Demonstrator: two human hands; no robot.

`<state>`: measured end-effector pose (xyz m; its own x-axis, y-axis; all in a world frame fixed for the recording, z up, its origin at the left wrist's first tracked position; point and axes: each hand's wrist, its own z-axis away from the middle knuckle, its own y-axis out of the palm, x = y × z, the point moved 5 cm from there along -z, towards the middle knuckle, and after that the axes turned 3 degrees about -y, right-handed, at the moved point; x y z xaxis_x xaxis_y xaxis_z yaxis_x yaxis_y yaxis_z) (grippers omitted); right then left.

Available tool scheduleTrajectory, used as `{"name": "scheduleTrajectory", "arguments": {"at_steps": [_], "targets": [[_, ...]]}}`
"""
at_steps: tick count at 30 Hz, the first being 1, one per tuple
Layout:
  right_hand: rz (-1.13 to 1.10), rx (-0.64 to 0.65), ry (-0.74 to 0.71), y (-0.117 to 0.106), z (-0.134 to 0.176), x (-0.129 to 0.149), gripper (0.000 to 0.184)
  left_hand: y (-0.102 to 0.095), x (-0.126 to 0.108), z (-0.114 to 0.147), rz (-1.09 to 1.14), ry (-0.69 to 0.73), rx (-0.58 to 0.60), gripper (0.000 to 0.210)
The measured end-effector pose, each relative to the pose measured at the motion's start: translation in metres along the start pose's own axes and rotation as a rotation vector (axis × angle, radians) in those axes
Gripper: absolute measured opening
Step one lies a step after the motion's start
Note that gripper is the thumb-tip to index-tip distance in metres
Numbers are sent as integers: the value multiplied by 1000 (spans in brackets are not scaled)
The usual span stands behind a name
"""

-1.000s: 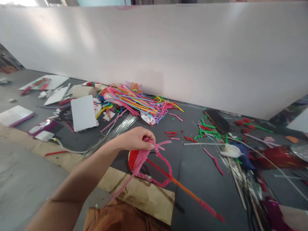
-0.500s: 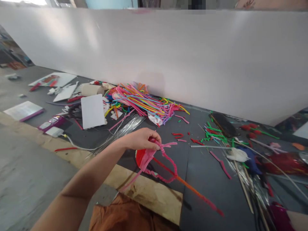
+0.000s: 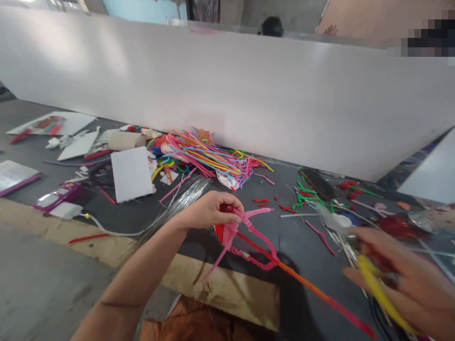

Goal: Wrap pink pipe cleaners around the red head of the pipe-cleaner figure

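Note:
My left hand (image 3: pixel 216 210) is closed, thumb and fingers pinching a pink and red pipe-cleaner piece (image 3: pixel 254 228). The piece has a twisted pink loop, loose pink ends and a long orange-red stem (image 3: pixel 309 284) running down to the right. On the right side, my right hand (image 3: pixel 401 274) grips a yellow-handled hand tool (image 3: pixel 377 289). Motion blurs the tool's greyish front end, which points up and left, so its exact kind does not show. A gap separates the tool from the pipe-cleaner piece.
Coloured pipe cleaners (image 3: pixel 213 154) lie heaped at the back, beside silvery wires (image 3: pixel 188 194) and a white card (image 3: pixel 131 174). Green snippets (image 3: pixel 304 194) and a dark phone (image 3: pixel 317 183) are farther right. A white panel (image 3: pixel 213 85) stands along the table's far edge.
My right hand has come into view at the right with the yellow-handled tool. The pipe-cleaner piece, still held in my left hand, appears slightly farther right. The view has shifted a little.

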<state>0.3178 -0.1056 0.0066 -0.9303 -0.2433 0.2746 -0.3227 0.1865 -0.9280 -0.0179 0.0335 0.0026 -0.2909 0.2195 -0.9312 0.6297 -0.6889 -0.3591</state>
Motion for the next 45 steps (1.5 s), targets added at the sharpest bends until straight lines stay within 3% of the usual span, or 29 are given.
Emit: {"name": "scheduleTrajectory", "arguments": {"at_steps": [2, 5, 10, 15, 24, 37, 39, 42, 45], "targets": [[-83, 170, -103, 24, -30, 44, 42, -7, 1, 5, 46, 45, -28, 22], [-162, 250, -152, 46, -56, 86, 37, -14, 6, 9, 109, 79, -52, 25], [-314, 292, -157, 75, -65, 106, 40, -5, 11, 5, 93, 65, 19, 26], [-426, 189, -221, 92, -64, 112, 42, 7, 13, -4, 167, 8, 46, 28], [-391, 96, -297, 104, -54, 107, 43, 25, 23, -20, 254, -133, 100, 28], [-297, -28, -331, 107, -40, 101, 41, 36, 14, -34, 274, -190, 194, 25], [-327, -59, -259, 105, -38, 95, 42, 36, 13, -33, 234, -156, 204, 25], [-267, -100, -17, 102, -35, 72, 43, 34, 10, -30, 160, -115, 215, 25], [-102, -28, 211, 103, -24, 41, 44, 29, 6, -26, 124, -85, 218, 26]]}}
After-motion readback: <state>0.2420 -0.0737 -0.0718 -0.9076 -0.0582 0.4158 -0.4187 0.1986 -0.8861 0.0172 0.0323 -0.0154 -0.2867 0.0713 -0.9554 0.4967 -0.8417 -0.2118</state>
